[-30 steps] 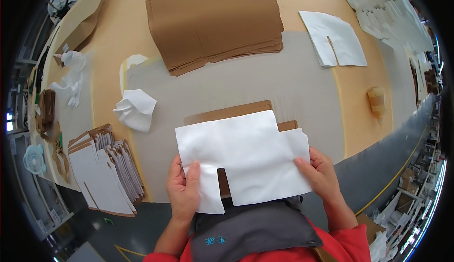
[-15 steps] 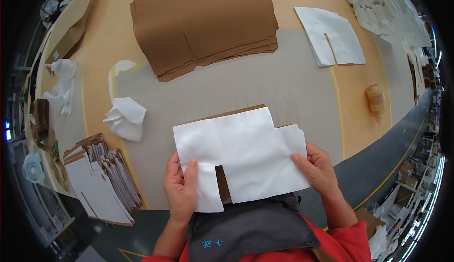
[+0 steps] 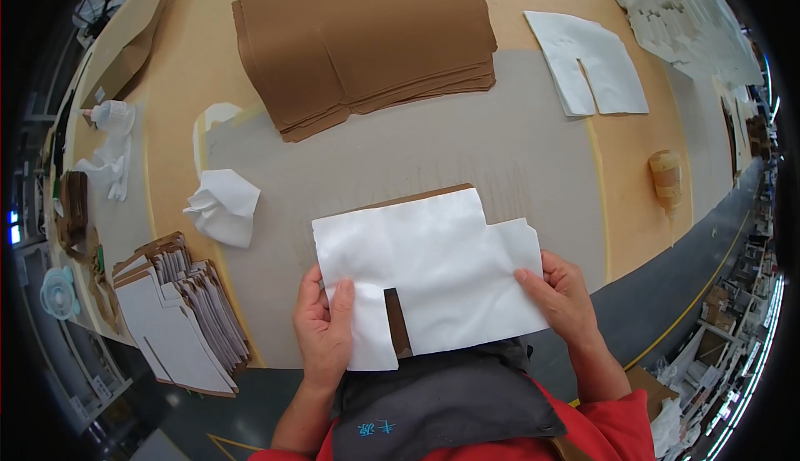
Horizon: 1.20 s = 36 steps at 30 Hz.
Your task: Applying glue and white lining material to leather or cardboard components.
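Observation:
A white sheet (image 3: 454,286), notched at its top right and slit at its lower edge, lies over a brown cardboard piece (image 3: 398,319). The cardboard shows through the slit and along the top edge. My left hand (image 3: 325,328) grips the left side, thumb on the white face and fingers behind. At the right edge my right hand (image 3: 568,301) pinches the layers the same way. Both hold the piece over the table's near edge, close to my dark apron (image 3: 442,407). The fingertips behind the piece are hidden.
Brown cardboard sheets (image 3: 367,36) are stacked at the back. White-faced pieces (image 3: 167,319) fan out at left, near a crumpled white sheet (image 3: 223,207). At right are a slit white sheet (image 3: 587,65), an amber bottle (image 3: 667,174) and white material (image 3: 687,24). A clear bottle (image 3: 112,116) lies far left.
The view has shifted very slightly, so things sit a few pixels farther right. Both hands keep their hold on the layered piece, which has hardly moved.

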Motion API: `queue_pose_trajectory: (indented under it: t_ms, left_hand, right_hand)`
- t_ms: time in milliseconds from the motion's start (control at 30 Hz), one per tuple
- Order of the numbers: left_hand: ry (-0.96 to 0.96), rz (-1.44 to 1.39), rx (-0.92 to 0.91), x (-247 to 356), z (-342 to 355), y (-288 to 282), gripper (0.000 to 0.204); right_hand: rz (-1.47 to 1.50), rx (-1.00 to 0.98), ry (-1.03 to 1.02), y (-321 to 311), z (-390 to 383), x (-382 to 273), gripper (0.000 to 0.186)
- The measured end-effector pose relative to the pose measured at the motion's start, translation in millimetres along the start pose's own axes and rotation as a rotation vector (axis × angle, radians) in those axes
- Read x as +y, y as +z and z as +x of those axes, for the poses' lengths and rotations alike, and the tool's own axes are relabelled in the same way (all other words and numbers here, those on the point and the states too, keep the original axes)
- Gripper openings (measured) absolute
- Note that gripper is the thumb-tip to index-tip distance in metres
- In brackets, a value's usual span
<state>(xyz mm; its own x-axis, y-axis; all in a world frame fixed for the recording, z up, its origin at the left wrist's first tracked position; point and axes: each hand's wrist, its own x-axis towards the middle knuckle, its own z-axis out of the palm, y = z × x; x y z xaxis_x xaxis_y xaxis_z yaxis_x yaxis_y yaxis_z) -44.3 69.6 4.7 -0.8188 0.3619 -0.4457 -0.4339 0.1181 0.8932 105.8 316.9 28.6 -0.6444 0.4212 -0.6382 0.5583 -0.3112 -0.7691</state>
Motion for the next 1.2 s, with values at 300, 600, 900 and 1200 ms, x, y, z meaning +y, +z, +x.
queue_pose_trajectory:
  t_ms: [300,600,900,1200]
  left_hand:
    - [-0.008,0.056,0.005,2.4,0.2,1.5,0.046]
    - [0.240,0.425,0.011,12.7,0.3,-2.2,0.048]
    - [0.179,0.633,-0.018,25.3,0.1,1.7,0.040]
    - [0.238,0.668,-0.019,16.4,3.5,-1.5,0.041]
  right_hand:
    - [0.047,-0.009,0.004,0.9,-0.3,-0.5,0.027]
    - [0.032,0.000,-0.019,3.0,-0.1,-1.6,0.024]
    - [0.051,0.010,-0.029,1.2,-0.1,1.9,0.023]
    - [0.049,0.001,-0.042,2.7,1.1,0.5,0.024]
